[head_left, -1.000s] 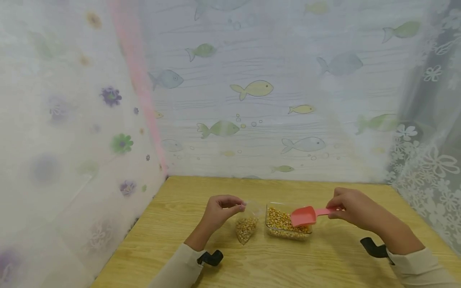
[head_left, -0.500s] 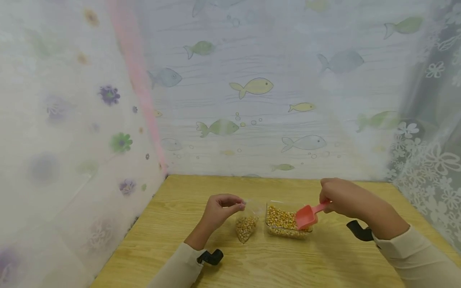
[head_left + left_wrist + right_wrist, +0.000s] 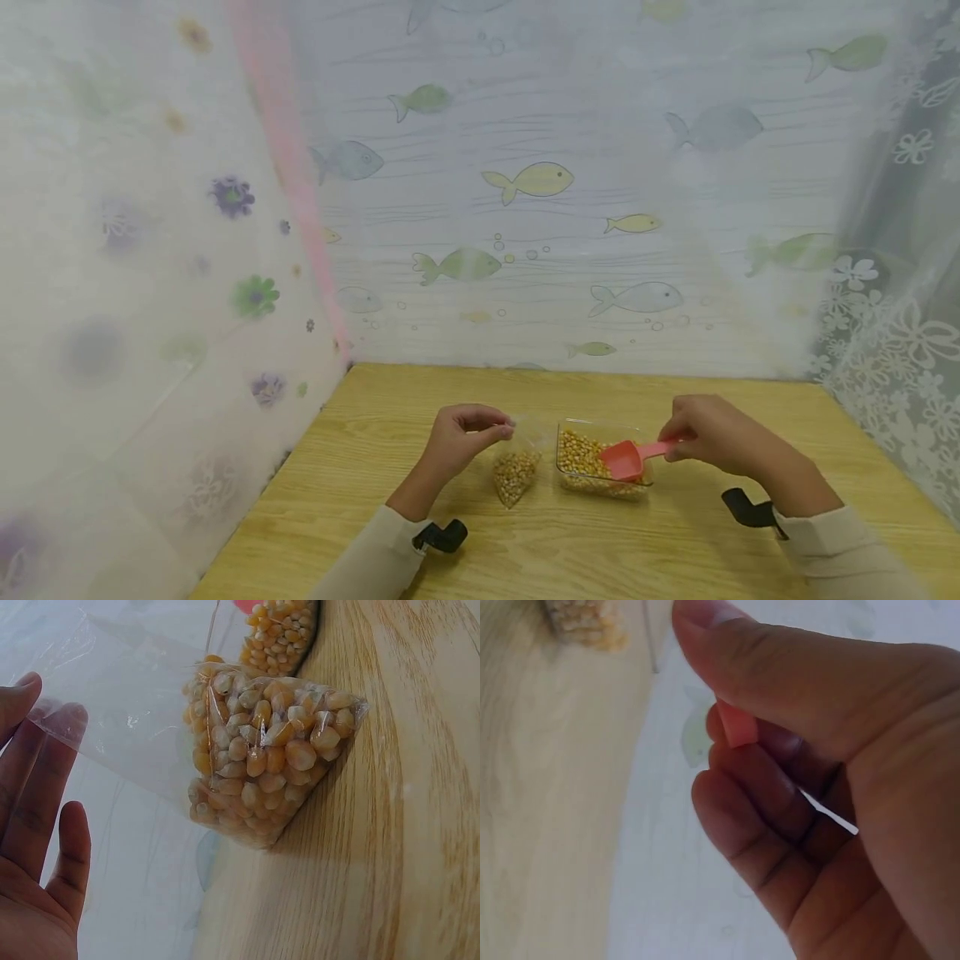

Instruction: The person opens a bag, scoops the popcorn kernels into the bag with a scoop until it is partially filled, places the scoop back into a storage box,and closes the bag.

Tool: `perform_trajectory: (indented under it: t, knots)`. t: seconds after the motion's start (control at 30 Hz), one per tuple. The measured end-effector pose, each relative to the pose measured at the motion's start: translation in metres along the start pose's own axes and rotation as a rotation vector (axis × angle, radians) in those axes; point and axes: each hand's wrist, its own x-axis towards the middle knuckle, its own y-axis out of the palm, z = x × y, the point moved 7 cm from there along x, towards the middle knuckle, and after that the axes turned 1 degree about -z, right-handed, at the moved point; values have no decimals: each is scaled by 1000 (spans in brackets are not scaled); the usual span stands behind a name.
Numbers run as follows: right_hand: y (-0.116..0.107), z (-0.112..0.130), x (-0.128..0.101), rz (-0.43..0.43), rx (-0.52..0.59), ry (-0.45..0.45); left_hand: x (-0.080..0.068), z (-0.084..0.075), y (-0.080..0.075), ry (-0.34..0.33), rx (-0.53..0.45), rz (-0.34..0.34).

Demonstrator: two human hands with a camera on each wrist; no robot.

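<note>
A clear plastic bag (image 3: 514, 478) partly filled with corn kernels (image 3: 262, 750) stands on the table, its lower corner pointed. My left hand (image 3: 459, 440) pinches the bag's upper edge between thumb and fingers. Right of the bag sits a clear rectangular container (image 3: 604, 490) of yellow corn kernels (image 3: 581, 452). With my right hand (image 3: 723, 437) I grip the handle of a pink scoop (image 3: 624, 461), whose head lies in the container among the kernels. In the right wrist view only the handle's end (image 3: 739, 726) shows between thumb and curled fingers.
A wood-grain table (image 3: 420, 392) lies beneath everything. Behind it hangs a translucent curtain (image 3: 525, 275) printed with fish, and a flowered curtain (image 3: 150, 333) borders the left side. Dark curved pieces (image 3: 442, 536) stick out at both wrists.
The scoop was tilted steeply at the container's right side half a second ago; now it lies flatter and further left in the kernels. My right hand has lowered. The left hand holds still.
</note>
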Motion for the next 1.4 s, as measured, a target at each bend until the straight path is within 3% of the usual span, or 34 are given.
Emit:
perform_trajectory:
  t: [0.4, 0.67, 0.97, 1.4]
  knots:
    - [18, -8, -9, -133, 137, -8, -3, 5, 2, -20, 8, -2]
    - [37, -30, -13, -114, 325, 145, -2, 6, 4, -3, 12, 3]
    - [58, -52, -18, -67, 730, 241, -1, 6, 4, -9, 18, 0]
    - [70, -63, -22, -61, 914, 360, -2, 2, 4, -39, 21, -7]
